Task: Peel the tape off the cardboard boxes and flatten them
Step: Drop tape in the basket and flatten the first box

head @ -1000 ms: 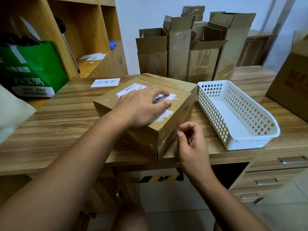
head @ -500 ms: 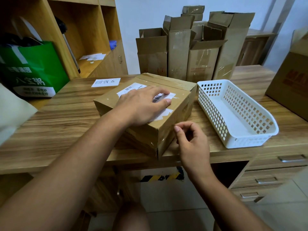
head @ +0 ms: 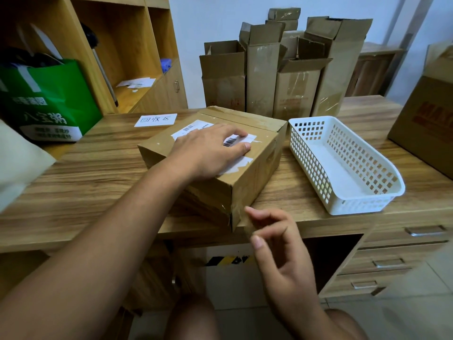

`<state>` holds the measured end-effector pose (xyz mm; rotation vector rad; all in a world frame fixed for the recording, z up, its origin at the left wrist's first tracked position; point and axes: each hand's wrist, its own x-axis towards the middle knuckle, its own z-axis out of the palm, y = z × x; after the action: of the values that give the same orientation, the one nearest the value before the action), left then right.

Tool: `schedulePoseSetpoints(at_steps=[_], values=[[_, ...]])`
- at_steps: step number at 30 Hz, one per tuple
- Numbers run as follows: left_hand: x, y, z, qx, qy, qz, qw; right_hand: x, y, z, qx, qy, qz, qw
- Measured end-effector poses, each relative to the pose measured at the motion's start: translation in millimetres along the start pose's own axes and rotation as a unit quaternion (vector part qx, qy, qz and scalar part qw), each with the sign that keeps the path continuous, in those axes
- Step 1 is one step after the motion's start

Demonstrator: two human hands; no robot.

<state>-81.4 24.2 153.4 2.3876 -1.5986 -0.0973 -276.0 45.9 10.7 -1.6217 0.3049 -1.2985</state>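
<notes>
Box is pinned at the counter edge by a flat left grip; right grip is loose, empty, at the taped corner. Could be dragged off if yanked.

Bare forearms, bare knees

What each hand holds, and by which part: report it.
Nothing is gripped. The left hand presses flat on the labelled top of the cardboard box; the right hand hovers by its taped near corner, thumb and forefinger apart, empty.
</notes>
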Motion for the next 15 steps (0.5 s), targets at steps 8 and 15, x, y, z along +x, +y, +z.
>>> schedulePoseSetpoints(at_steps=[8, 15], values=[[0, 7, -2, -0.028, 0.012, -0.051, 0.998, 44, -14, -9, 0.147, 0.05, 0.186, 0.97], [7, 19, 4, -0.036, 0.091, -0.134, 0.986, 72, -5, -18, -0.139, -0.057, 0.132, 0.98]])
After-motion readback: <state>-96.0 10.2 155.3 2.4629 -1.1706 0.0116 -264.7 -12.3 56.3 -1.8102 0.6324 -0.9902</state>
